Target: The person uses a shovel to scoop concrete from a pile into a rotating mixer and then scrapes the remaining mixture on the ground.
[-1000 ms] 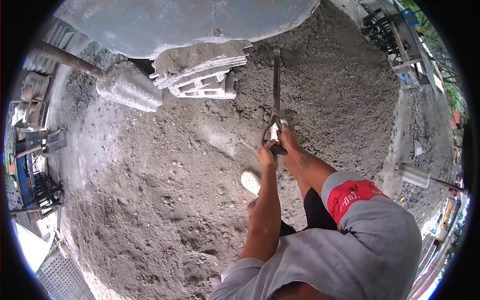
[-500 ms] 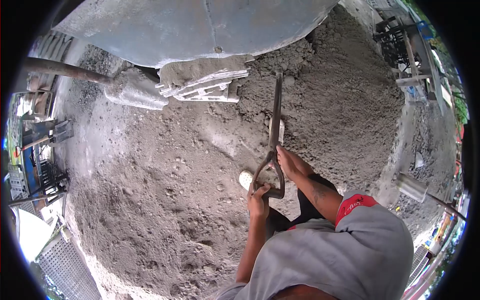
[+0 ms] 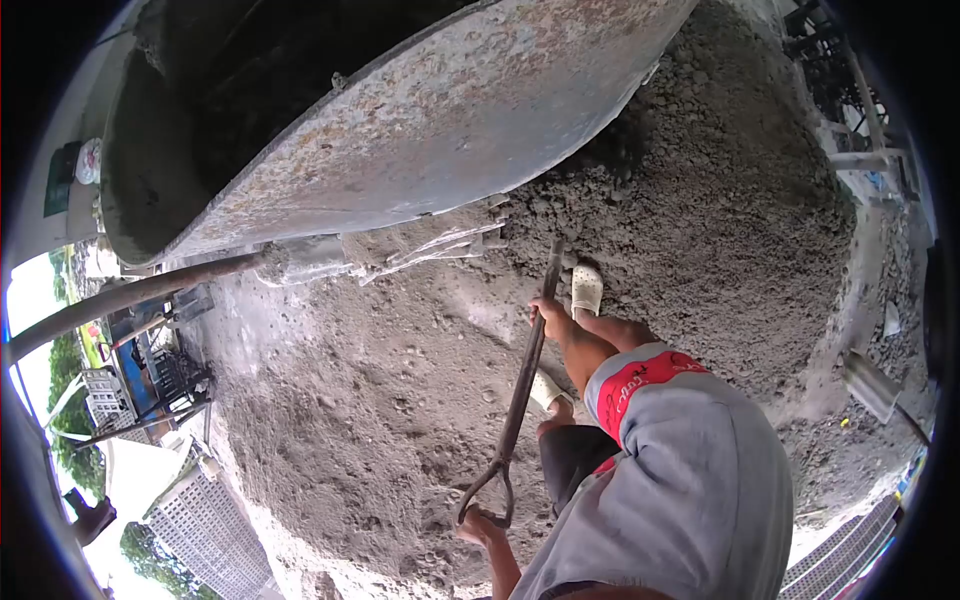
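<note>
A shovel (image 3: 521, 390) slants across the middle of the view, its D-shaped handle low and its shaft reaching up toward the grey sandy pile (image 3: 700, 200). My left hand (image 3: 484, 525) is closed round the handle's crossbar. Higher up, my right hand (image 3: 550, 315) wraps round the shaft. The blade cannot be made out; the shaft's far end meets the grey material. Above it curves a large rusty metal drum (image 3: 430, 130) with a dark open mouth at the upper left. My feet, in pale clogs (image 3: 586, 288), stand on the sandy ground beside the shaft.
A crusted, layered slab (image 3: 430, 245) lies under the drum's edge. At left, a long wooden pole (image 3: 130, 300) ends near it. Another shovel blade (image 3: 872, 385) rests at right. Perforated grey panels (image 3: 210, 525) stand at lower left, and wooden framing (image 3: 865, 160) at upper right.
My left hand has drawn the handle down and left, while my right hand has moved up onto the shaft. The view has shifted, showing more of the drum and its mouth.
</note>
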The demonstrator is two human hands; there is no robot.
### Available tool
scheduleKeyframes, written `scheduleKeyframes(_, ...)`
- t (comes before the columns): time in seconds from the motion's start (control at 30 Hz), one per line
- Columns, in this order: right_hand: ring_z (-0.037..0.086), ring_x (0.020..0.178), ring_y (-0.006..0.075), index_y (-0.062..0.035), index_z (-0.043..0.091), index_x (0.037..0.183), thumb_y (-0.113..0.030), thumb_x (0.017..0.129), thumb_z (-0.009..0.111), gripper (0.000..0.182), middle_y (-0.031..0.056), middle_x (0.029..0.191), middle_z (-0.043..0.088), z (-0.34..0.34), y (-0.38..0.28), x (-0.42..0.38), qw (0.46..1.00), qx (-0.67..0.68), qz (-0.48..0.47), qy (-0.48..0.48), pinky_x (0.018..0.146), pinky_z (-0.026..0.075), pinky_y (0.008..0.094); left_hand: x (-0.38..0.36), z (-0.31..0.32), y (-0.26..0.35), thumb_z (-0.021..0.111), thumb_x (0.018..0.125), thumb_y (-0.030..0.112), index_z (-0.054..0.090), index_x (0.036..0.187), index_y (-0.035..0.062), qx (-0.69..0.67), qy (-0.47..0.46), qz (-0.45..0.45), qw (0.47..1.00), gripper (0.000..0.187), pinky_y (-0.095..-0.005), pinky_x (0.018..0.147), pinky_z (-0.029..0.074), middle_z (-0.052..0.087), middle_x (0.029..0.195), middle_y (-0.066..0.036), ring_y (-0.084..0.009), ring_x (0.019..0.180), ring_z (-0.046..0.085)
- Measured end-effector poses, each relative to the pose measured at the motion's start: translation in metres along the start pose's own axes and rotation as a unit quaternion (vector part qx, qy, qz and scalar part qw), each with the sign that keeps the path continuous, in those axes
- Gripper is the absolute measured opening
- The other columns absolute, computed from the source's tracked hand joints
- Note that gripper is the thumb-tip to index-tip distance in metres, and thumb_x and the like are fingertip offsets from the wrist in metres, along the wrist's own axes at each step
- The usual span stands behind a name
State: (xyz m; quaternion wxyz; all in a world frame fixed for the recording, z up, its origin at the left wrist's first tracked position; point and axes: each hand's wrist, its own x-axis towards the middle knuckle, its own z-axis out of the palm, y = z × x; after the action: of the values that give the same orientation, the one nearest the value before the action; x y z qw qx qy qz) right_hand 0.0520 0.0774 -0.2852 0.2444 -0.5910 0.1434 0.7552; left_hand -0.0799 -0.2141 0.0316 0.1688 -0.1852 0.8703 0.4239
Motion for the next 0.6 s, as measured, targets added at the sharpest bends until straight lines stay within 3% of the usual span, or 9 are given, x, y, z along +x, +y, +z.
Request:
scheduleKeyframes(0.17,0.045,0.051,0.0181,-0.0075,0.047,0.072,-0.006,0.07,0.06,0.013,0.0044,0.06,0.045,-0.009,-0.005,-0.054,0.999,0.038,-0.029,0.021,0.047,0.042,0.0342,0.031,-0.046,0.005,0.049,0.062,-0.005,0.045,0.064,0.0008,-0.019,-0.051,-0.026,0.998,0.008,-0.0244,0.031,0.029,0.044,0.051,-0.006,-0.0119,0.036,0.038)
scheduleKeyframes(0.23,0.041,0.049,0.0182,-0.0063,0.044,0.067,-0.008,0.075,0.058,0.016,0.0049,0.06,0.041,-0.025,-0.04,-0.093,0.995,0.058,0.018,0.082,0.048,0.039,0.0343,0.025,-0.051,0.005,0.048,0.062,-0.006,0.045,0.065,0.0011,-0.005,-0.075,-0.033,0.997,0.008,-0.0241,0.031,0.03,0.045,0.052,-0.007,-0.0119,0.036,0.039)
scheduleKeyframes(0.3,0.037,0.047,0.0167,-0.0086,0.042,0.064,-0.008,0.076,0.057,0.019,0.003,0.059,0.039,-0.029,-0.076,-0.144,0.99,0.096,-0.056,0.09,0.048,0.036,0.0341,0.017,-0.041,0.007,0.049,0.061,-0.007,0.047,0.067,0.0002,-0.029,-0.12,0.004,0.992,0.009,-0.0244,0.032,0.032,0.046,0.053,-0.007,-0.0124,0.036,0.04)
scheduleKeyframes(0.33,0.035,0.047,0.0152,-0.0102,0.041,0.062,-0.008,0.076,0.057,0.021,0.0013,0.057,0.038,-0.035,-0.095,-0.169,0.985,0.154,-0.071,0.032,0.047,0.034,0.0327,0.016,-0.036,0.012,0.05,0.061,-0.007,0.047,0.068,-0.0003,-0.005,-0.163,0.05,0.985,0.011,-0.0253,0.033,0.033,0.046,0.053,-0.007,-0.0133,0.037,0.041)
scheduleKeyframes(0.37,0.034,0.046,0.0142,-0.0117,0.04,0.06,-0.01,0.077,0.057,0.023,0.0001,0.056,0.037,-0.026,-0.12,-0.213,0.979,0.124,-0.14,0.078,0.047,0.033,0.0306,-0.01,-0.017,0.041,0.051,0.061,-0.006,0.047,0.067,-0.0002,-0.053,-0.21,0.042,0.975,0.009,-0.0257,0.034,0.034,0.046,0.054,-0.007,-0.014,0.038,0.041)
scheduleKeyframes(0.43,0.037,0.051,0.0123,-0.0128,0.041,0.062,-0.014,0.079,0.056,0.023,-0.0009,0.058,0.038,-0.051,-0.162,-0.24,0.966,0.184,-0.18,0.039,0.048,0.035,0.031,0.019,0.005,0.025,0.053,0.064,-0.001,0.048,0.066,0.0011,-0.051,-0.258,0.057,0.963,0.006,-0.0258,0.035,0.035,0.047,0.054,-0.005,-0.0135,0.039,0.042)
scheduleKeyframes(0.5,0.038,0.05,0.0118,-0.0124,0.041,0.066,-0.014,0.08,0.056,0.02,-0.0021,0.06,0.038,-0.065,-0.211,-0.295,0.934,0.261,-0.245,-0.021,0.047,0.037,0.0305,-0.053,0.034,0.102,0.06,0.065,0.011,0.047,0.067,0.0019,0.048,-0.367,0.285,0.884,0.015,-0.0255,0.041,0.038,0.05,0.057,-0.005,-0.0122,0.044,0.045)
scheduleKeyframes(0.53,0.037,0.049,0.0116,-0.0115,0.042,0.067,-0.013,0.079,0.057,0.019,-0.0024,0.06,0.038,-0.071,-0.227,-0.327,0.911,0.302,-0.28,-0.028,0.045,0.037,0.0304,-0.057,0.047,0.106,0.061,0.068,0.014,0.047,0.068,0.0026,0.018,-0.396,0.343,0.852,0.018,-0.0264,0.047,0.04,0.051,0.061,-0.005,-0.013,0.052,0.049)
scheduleKeyframes(0.6,0.036,0.048,0.0108,-0.0112,0.039,0.069,-0.014,0.081,0.054,0.02,-0.0025,0.06,0.036,-0.098,-0.264,-0.376,0.839,0.415,-0.309,-0.168,0.044,0.037,0.0293,-0.111,0.069,0.147,0.06,0.071,0.014,0.049,0.071,0.0044,-0.013,-0.51,0.514,0.69,0.015,-0.0287,0.05,0.041,0.053,0.066,-0.008,-0.0182,0.056,0.05)
